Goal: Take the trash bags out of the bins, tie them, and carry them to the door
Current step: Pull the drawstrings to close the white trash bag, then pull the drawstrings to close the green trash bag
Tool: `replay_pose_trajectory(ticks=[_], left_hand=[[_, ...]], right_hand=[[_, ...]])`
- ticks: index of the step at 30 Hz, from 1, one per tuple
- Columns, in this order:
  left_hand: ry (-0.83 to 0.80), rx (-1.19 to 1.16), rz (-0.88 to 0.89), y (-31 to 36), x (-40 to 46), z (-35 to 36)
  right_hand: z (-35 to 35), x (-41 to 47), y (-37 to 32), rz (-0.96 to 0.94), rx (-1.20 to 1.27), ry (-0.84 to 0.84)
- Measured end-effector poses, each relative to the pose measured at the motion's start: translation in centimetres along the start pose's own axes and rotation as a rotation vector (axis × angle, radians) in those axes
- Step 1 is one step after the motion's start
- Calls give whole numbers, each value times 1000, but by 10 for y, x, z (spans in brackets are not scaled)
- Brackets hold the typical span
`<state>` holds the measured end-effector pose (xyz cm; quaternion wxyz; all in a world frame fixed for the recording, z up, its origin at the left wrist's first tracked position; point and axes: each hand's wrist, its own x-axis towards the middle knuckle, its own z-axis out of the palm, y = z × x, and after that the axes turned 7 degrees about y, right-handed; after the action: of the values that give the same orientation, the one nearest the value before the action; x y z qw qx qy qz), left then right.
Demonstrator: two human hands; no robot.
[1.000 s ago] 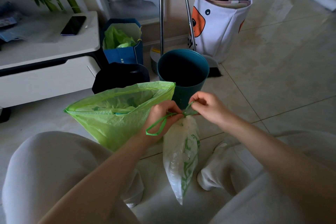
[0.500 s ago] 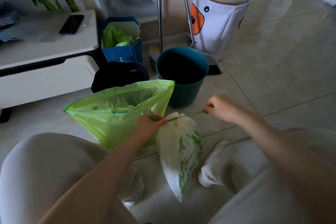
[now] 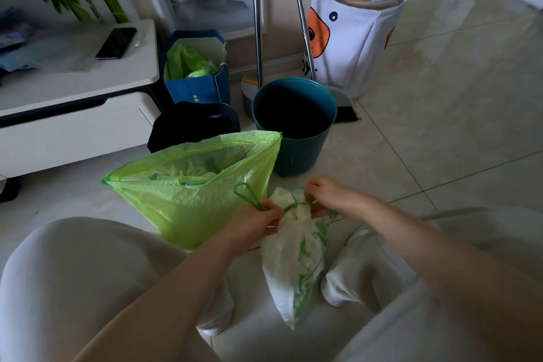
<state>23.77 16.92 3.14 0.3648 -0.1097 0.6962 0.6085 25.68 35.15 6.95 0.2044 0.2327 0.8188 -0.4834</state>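
One teal bin (image 3: 293, 123) is standing empty. Two bags are sitting in front of it: a green bag (image 3: 191, 185), open, to its left, and a white bag (image 3: 296, 261), nearer. Two hands are pinching the white bag's green drawstring (image 3: 249, 195): left hand (image 3: 255, 225) gripping the loop, right hand (image 3: 329, 197) gripping the neck.

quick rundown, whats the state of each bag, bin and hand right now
white bag: neck cinched, held up
drawstring: being tied
green bag: open, untied, on floor
teal bin: empty, upright
left hand: gripping drawstring
right hand: pinching neck
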Motion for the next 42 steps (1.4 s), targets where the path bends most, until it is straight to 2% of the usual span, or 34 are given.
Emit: replay_pose_trajectory(ticks=[3, 7, 12, 17, 21, 26, 28, 31, 34, 37, 42], left_hand=[[55, 43, 98, 10, 2, 8], [171, 76, 188, 29, 14, 16], [246, 96, 272, 59, 28, 27], [265, 102, 287, 90, 43, 35], [218, 68, 316, 99, 44, 39], [280, 15, 184, 78, 49, 23], [306, -17, 145, 68, 46, 7], [315, -35, 136, 58, 38, -24], [330, 21, 138, 56, 26, -57], [346, 86, 151, 61, 17, -84], [355, 231, 134, 64, 0, -124]], right_hand=[[-15, 3, -7, -12, -30, 131], [-36, 9, -10, 63, 185, 255], [-54, 14, -16, 121, 298, 439], [-66, 14, -17, 55, 184, 579], [-67, 16, -7, 61, 202, 562], [-66, 18, 7, 69, 37, 538], [-65, 17, 9, 39, -178, 549], [-63, 8, -6, 29, -632, 552], [-61, 4, -29, -10, -843, 560], [-55, 9, -52, -130, -845, 540], [-35, 42, -82, -287, -771, 294]])
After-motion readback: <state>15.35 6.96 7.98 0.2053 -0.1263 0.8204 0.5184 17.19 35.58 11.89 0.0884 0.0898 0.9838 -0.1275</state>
